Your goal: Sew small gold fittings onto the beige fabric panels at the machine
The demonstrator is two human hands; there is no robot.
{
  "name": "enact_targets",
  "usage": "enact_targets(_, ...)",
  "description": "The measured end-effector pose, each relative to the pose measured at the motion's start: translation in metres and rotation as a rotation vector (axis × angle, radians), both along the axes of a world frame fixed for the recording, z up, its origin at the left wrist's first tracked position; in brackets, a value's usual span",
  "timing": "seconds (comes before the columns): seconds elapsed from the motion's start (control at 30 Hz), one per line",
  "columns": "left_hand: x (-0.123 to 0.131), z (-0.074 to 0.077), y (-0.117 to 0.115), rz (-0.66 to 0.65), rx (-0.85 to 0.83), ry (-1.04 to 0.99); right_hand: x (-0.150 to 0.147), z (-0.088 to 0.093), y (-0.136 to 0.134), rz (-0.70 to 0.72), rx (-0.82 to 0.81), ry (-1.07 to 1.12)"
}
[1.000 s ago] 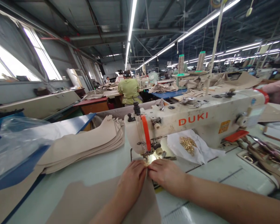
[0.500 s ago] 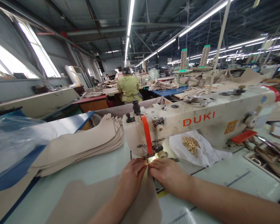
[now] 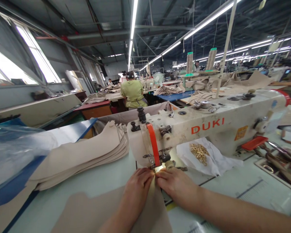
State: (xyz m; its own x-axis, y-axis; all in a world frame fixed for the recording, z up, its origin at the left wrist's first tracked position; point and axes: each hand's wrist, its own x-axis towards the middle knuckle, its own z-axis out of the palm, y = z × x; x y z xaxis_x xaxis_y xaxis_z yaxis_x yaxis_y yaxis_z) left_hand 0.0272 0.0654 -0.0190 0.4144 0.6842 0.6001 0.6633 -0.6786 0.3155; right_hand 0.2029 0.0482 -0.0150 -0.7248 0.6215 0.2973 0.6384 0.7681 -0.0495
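Note:
A large beige fabric piece (image 3: 87, 213) lies across the sewing table, its narrow top end running up to the needle area of the white sewing machine (image 3: 179, 129). My left hand (image 3: 137, 189) is closed at that end, thumb and fingers pinching the fabric. From the right, my right hand (image 3: 177, 186) meets it with curled fingers, pinching at the fabric's edge. The fingertips of both hands nearly touch just below the machine's lit needle. They hide the exact spot being held, and whether a small part sits there cannot be made out.
Left of the machine head lies a stack of beige cut pieces (image 3: 80, 155), with plastic wrap (image 3: 19, 145) beyond. Gold metal rings (image 3: 199, 154) sit on a white cloth (image 3: 217, 163) beneath the machine arm. A tray of tools (image 3: 276, 174) is at right. A person in green (image 3: 132, 92) sits ahead.
Both hands stay at the needle in nearly the same pinch. The view has shifted slightly, so hands and machine appear a little lower. The fabric looks almost unmoved.

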Motion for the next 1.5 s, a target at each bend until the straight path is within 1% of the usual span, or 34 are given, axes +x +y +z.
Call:
enact_targets(0.23,0.0,0.001,-0.002,0.012,-0.011,0.034,0.003,-0.003,-0.003,-0.002,0.053,0.036)
enact_targets(0.37,-0.004,0.0,-0.01,0.013,-0.021,0.084,0.006,-0.004,-0.008,0.074,0.056,0.044)
enact_targets(0.53,-0.012,-0.004,-0.018,0.019,-0.031,0.202,0.007,-0.001,-0.012,0.12,0.028,0.01)
enact_targets(0.63,-0.014,-0.004,-0.02,-0.016,-0.027,0.298,0.007,0.003,-0.013,0.121,0.006,0.0)
enact_targets(0.73,-0.013,-0.003,-0.02,-0.029,-0.059,0.366,0.007,0.007,-0.014,0.126,-0.006,-0.009)
enact_targets(0.8,-0.012,-0.001,-0.021,-0.003,-0.098,0.392,0.008,0.008,-0.014,0.128,-0.002,-0.011)
enact_targets(0.93,-0.012,0.001,-0.022,0.028,-0.133,0.475,0.008,0.007,-0.013,0.126,0.004,-0.011)
enact_targets(1.07,-0.013,-0.002,-0.021,0.006,-0.118,0.552,0.007,0.003,-0.01,0.122,0.011,-0.002)
enact_targets(1.17,-0.012,-0.001,-0.02,0.017,-0.106,0.548,0.006,0.0,-0.007,0.108,0.02,-0.008)
enact_targets(1.4,-0.009,0.002,-0.017,0.044,-0.101,0.456,0.005,0.0,-0.002,0.108,0.012,-0.021)
enact_targets(1.5,-0.009,0.002,-0.017,0.019,-0.077,0.473,0.005,-0.001,-0.001,0.126,0.013,-0.014)
